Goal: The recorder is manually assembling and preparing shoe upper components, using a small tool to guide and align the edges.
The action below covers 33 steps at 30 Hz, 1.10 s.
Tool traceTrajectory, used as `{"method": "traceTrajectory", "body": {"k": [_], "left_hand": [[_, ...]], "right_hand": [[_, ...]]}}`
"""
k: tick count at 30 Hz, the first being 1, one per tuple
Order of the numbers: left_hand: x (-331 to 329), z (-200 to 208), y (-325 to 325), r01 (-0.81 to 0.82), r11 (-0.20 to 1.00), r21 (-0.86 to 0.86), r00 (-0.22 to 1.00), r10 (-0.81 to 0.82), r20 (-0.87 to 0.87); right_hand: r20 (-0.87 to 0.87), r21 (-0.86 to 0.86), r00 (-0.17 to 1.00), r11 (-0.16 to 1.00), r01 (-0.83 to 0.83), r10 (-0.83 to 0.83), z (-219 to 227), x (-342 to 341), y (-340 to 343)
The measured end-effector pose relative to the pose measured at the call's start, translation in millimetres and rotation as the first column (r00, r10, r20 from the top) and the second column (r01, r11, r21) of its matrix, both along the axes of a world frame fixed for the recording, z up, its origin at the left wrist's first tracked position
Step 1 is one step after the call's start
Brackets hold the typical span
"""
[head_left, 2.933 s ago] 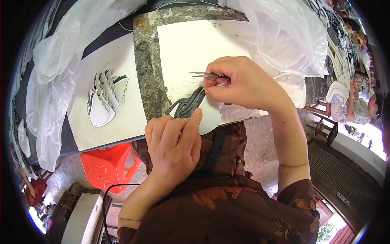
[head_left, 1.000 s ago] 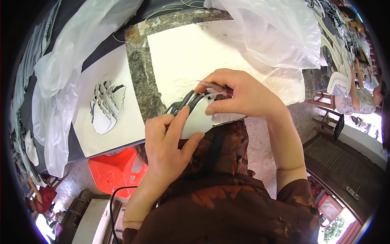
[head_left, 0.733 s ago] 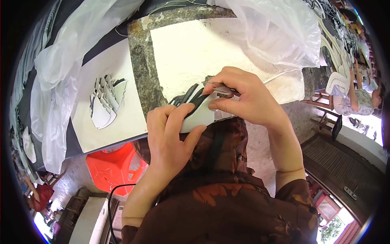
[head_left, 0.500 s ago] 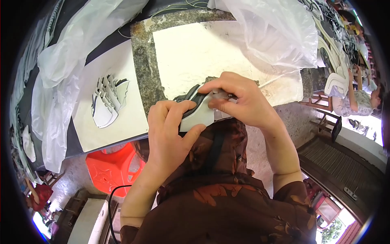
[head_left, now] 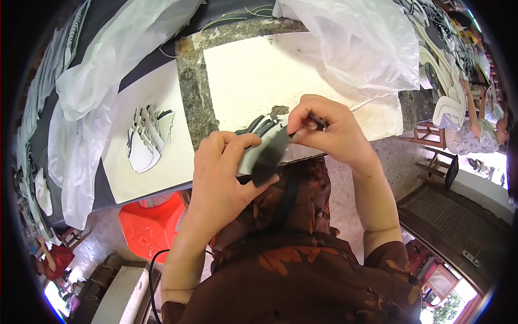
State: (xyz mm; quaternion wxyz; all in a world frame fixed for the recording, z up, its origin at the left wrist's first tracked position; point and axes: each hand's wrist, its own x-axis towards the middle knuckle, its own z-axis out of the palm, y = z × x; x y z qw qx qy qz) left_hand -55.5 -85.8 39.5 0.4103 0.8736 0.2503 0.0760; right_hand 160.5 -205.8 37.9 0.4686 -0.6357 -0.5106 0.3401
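Observation:
My left hand is closed around a small stack of curved, white-and-dark cut pieces, thumb below and fingers on top. Their layered dark edges show beyond my fingertips. A dark grey flap, blurred by motion, stands up from the stack. Its upper corner is pinched between the thumb and fingers of my right hand. Something small and dark also shows within the curled right fingers; its kind cannot be made out. To the left, a fanned pile of similar white pieces with dark edges lies on a pale sheet.
A stone slab bears a large cream sheet. Clear plastic sheeting lies at the left, and more plastic at the far right. A red stool stands below the table. Another person sits at the right.
My right hand has drawn slightly back to the right, and the dark flap now stands up from the stack between my hands. The left hand keeps its hold.

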Motion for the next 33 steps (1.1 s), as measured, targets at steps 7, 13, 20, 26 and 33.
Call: {"method": "traceTrajectory", "body": {"k": [7,13,20,26,33], "left_hand": [[-11,31,21,0.038,0.994,-0.103,0.996,-0.03,0.082],[10,55,29,0.044,0.995,-0.094,0.995,-0.035,0.097],[7,40,31,-0.203,0.713,-0.671,0.972,0.232,-0.047],[18,45,28,-0.104,0.71,-0.696,0.985,0.17,0.026],[22,46,36,-0.163,0.749,-0.643,0.987,0.13,-0.098]], "right_hand": [[-0.275,-0.29,0.959,0.945,-0.153,0.071,30,17,9],[-0.217,-0.281,0.955,0.924,-0.26,0.203,35,14,26],[-0.239,-0.32,0.96,0.921,-0.222,0.148,36,22,22],[-0.259,-0.248,0.955,0.945,-0.211,0.145,33,17,20],[-0.241,-0.325,0.966,0.93,-0.172,0.095,43,22,15]]}}
